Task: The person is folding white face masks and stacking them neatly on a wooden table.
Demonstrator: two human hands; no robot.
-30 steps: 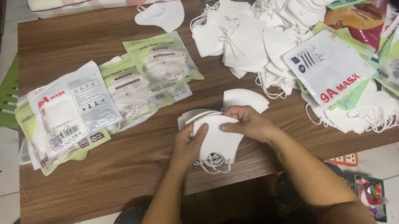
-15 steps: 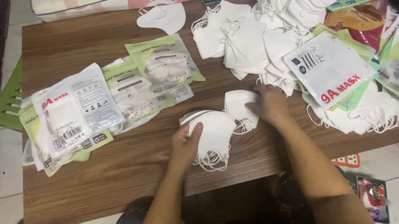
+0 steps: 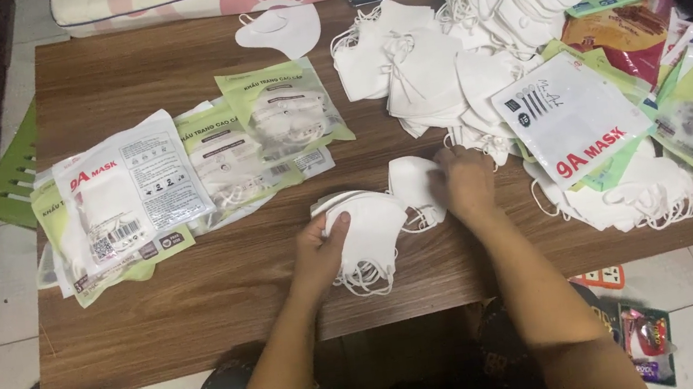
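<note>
While a small stack of folded white fabric face masks point(image 3: 368, 235) is gripped at its edge by the left hand point(image 3: 318, 251), a single folded white mask point(image 3: 414, 187) beside it is pinched by the right hand point(image 3: 464, 184) (both lie on the brown wooden table point(image 3: 198, 296), near sealed mask packets point(image 3: 207, 164)).

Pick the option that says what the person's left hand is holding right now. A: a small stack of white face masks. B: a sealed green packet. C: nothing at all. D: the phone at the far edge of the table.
A: the left hand grips a small stack of white face masks on the wooden table, ear loops dangling below.
</note>
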